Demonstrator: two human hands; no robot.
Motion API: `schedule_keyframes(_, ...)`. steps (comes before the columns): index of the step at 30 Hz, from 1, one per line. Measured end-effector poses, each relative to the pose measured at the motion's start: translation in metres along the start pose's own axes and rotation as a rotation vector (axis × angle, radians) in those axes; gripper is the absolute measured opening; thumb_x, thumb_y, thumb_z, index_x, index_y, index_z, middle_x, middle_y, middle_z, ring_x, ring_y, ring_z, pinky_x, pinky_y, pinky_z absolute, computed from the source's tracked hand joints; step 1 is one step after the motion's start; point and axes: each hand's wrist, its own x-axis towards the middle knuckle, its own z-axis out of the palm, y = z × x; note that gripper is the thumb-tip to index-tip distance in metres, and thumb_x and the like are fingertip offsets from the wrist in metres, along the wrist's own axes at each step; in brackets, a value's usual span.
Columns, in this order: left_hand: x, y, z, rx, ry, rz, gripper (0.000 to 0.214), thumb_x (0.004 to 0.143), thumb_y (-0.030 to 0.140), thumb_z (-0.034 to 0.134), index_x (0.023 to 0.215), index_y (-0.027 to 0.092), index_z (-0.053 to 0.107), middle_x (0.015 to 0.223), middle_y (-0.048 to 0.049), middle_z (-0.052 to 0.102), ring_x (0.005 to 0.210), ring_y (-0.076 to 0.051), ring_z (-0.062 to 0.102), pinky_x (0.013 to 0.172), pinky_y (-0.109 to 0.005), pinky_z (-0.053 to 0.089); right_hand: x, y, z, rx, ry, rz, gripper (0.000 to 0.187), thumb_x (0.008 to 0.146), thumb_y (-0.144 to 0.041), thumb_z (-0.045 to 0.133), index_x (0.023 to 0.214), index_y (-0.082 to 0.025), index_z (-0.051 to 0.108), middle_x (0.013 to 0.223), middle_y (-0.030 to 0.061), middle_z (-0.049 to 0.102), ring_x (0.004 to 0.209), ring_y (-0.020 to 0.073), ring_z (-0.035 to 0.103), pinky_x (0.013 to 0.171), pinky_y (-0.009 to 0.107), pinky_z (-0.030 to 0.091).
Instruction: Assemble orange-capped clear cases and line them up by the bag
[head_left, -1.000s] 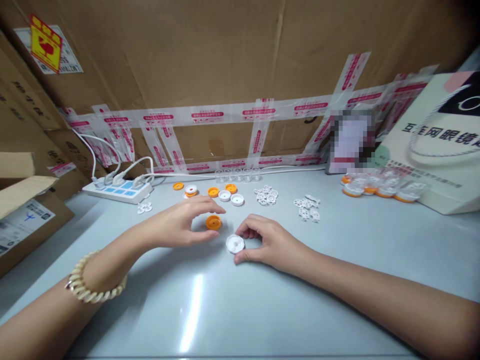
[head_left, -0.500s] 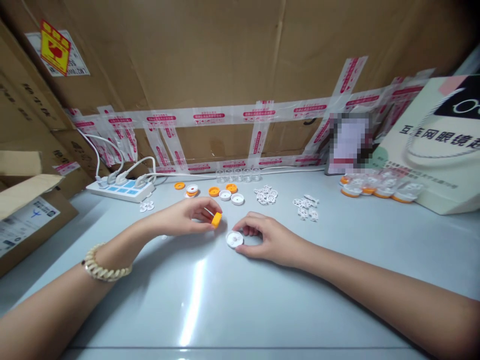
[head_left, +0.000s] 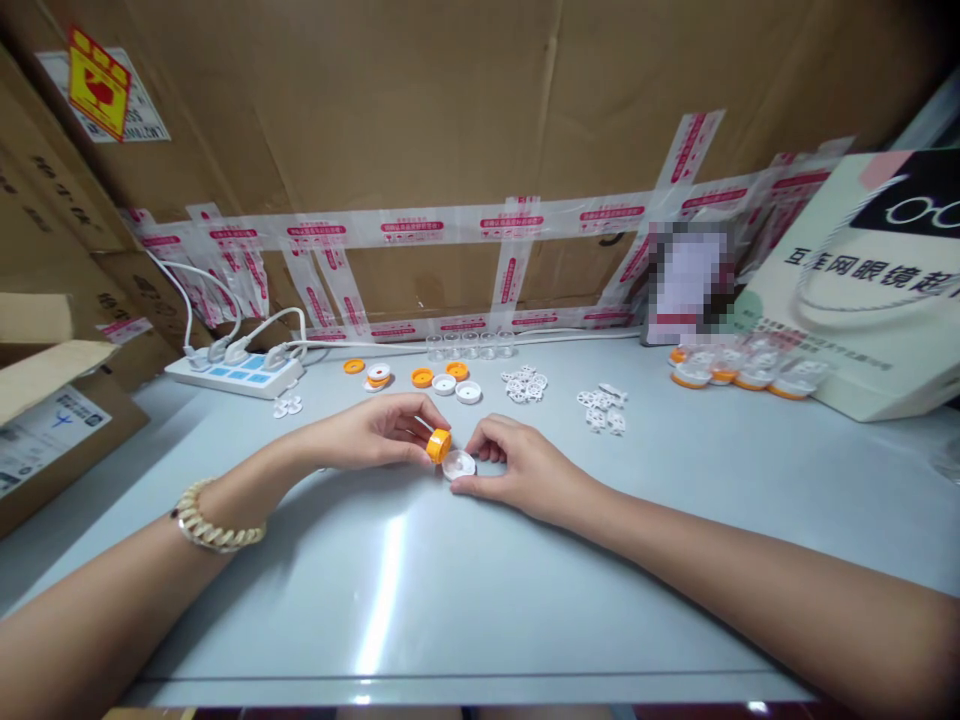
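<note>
The pale, glossy desk [head_left: 480,600] bears a white power strip [head_left: 217,376] at its left rear, with small white discs [head_left: 282,411] just beside it. Orange caps [head_left: 422,379], white caps [head_left: 469,393], a row of clear cylinders [head_left: 470,346], two clusters of white openwork pieces [head_left: 525,384], clear-topped assemblies [head_left: 796,380] and a paper bag [head_left: 855,345] sit toward the back.

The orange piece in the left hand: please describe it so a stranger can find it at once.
Over the grey table, find the left hand, beyond a pale bracelet. This hand holds the round orange piece, tilted. It is the only orange one held; other orange pieces lie farther back.
</note>
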Motion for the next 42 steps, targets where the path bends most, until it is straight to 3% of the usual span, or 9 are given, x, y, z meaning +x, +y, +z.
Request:
schedule_keyframes(8,0.0,0.001,0.002,0.105,-0.039,-0.001,0.025,0.077,0.015,0.06,0.101,0.014,0.052,0.097,-0.0067,0.063,0.089,-0.015,0.061,0.083,-0.035,0.049,0.001,-0.002,0.002,-0.014,0.016,0.01,0.031,0.063,-0.038,0.072,0.068,-0.018,0.048,0.075,-0.001,0.052,0.069,0.0131,0.048,0.06,0.024,0.036)
schedule_keyframes(20,0.001,0.006,0.006,0.378,-0.013,0.153,0.021,0.08,0.015,0.058,0.101,0.013,0.058,0.103,-0.0088,0.06,0.097,-0.016,0.058,0.09,-0.034,0.048,0.001,0.001,0.004,-0.014,0.037,-0.023,0.029,0.063,-0.035,0.073,0.067,-0.018,0.05,0.072,-0.0019,0.052,0.066,0.012,0.047,0.059,0.023,0.035)
schedule_keyframes(30,0.0,0.015,0.013,0.676,-0.005,0.186,0.02,0.082,0.016,0.055,0.101,0.017,0.061,0.101,-0.0065,0.061,0.094,-0.016,0.057,0.084,-0.029,0.046,0.0,0.001,0.005,-0.007,0.046,-0.021,0.029,0.062,-0.035,0.074,0.066,-0.018,0.051,0.071,-0.0018,0.054,0.065,0.0121,0.047,0.059,0.023,0.035)
schedule_keyframes(42,0.003,0.03,0.027,1.002,-0.059,0.194,0.033,0.078,0.002,0.046,0.105,0.017,0.059,0.095,-0.0058,0.063,0.084,-0.016,0.059,0.072,-0.024,0.046,0.002,0.001,0.003,0.02,0.003,0.026,0.031,0.056,-0.035,0.077,0.066,-0.018,0.053,0.067,-0.0036,0.05,0.063,0.0112,0.045,0.057,0.022,0.035)
